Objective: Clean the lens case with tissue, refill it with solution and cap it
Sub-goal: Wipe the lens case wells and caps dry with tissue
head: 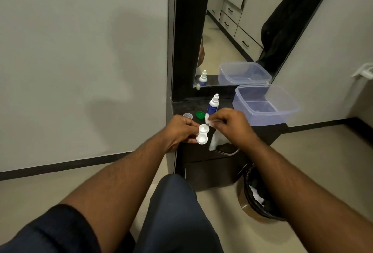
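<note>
My left hand (179, 129) holds the white two-well lens case (202, 134) over the front of the dark cabinet top (191, 107), both wells uncapped and facing up. My right hand (230, 125) pinches a white tissue (207, 120) just above and right of the far well; more tissue (217, 140) hangs below that hand. The green cap (200, 114) and the clear cap (187, 115) lie on the cabinet top behind the case. The solution bottle (213, 105), white with a blue label, stands upright behind the caps with its own cap on.
A clear lidless plastic box (282, 109) sits at the right of the cabinet top. A mirror (232, 31) stands behind. A bin with a black liner (260, 194) stands on the floor at right, below the cabinet. My knee is under my arms.
</note>
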The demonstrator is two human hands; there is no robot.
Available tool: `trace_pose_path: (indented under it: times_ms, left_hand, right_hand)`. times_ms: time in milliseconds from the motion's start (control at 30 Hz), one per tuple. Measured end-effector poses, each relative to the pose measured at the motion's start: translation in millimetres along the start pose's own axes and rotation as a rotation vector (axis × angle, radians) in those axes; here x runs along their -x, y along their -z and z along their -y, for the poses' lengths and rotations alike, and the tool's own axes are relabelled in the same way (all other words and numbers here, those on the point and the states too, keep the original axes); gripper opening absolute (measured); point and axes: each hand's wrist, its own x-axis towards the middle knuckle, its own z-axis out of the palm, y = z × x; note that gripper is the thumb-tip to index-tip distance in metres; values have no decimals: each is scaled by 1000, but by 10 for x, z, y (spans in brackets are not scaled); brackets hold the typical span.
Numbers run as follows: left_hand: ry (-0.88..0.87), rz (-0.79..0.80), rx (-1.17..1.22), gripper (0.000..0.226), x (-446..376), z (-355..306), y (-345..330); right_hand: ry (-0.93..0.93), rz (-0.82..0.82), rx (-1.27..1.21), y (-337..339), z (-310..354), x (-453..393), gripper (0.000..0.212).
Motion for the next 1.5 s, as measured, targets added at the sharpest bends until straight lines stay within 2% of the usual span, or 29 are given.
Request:
trace_pose_path:
  times_ms: [67, 133, 333, 433, 600, 667, 800, 833, 967, 1067, 1233, 1367, 1500]
  left_hand:
    - [-5, 0, -52, 14, -2, 0, 0]
    - [-14, 4, -94, 12, -2, 5, 0]
    - [-41, -9, -126, 16, -16, 30, -11]
    - [-53, -36, -163, 16, -32, 47, -44]
    - [-90, -54, -202, 12, -35, 59, -62]
    - [-115, -45, -186, 13, -24, 77, -58]
    - [-172, -83, -86, 17, 3, 136, -65]
    - [-187, -101, -74, 18, 11, 147, -74]
    - [-251, -153, 22, 21, 52, 154, -165]
    - [-250, -128, 96, 24, 107, 76, -220]
    - [-228, -104, 106, 27, 126, 31, -180]
    - [-422, -204, -260, 48, 103, 91, -141]
    - [-491, -183, -540, 42, 87, 97, -68]
  right_hand:
    - [214, 202, 310, -18, -30, -81, 23]
    - [290, 335, 439, -23, -28, -132, 25]
    - [353, 442, 573, 8, -39, -86, 36]
    - [317, 406, 651, -58, 4, -24, 40]
    - [112, 424, 815, -283, 274, 38, 40]
    - [24, 361, 696, -336, 307, 38, 35]
    - [-278, 159, -9, -250, 129, 11, 22]
    - [-311, 130, -128, -231, 96, 42, 21]
    - [-310, -59, -359, -302, 92, 165, 20]
    - [-407, -194, -648, -359, 128, 173, 18]
    - [-582, -307, -809, -510, 122, 64, 13]
    - [-679, -374, -926, -597, 114, 8, 12]
    - [-653, -342, -895, -599, 79, 74, 13]
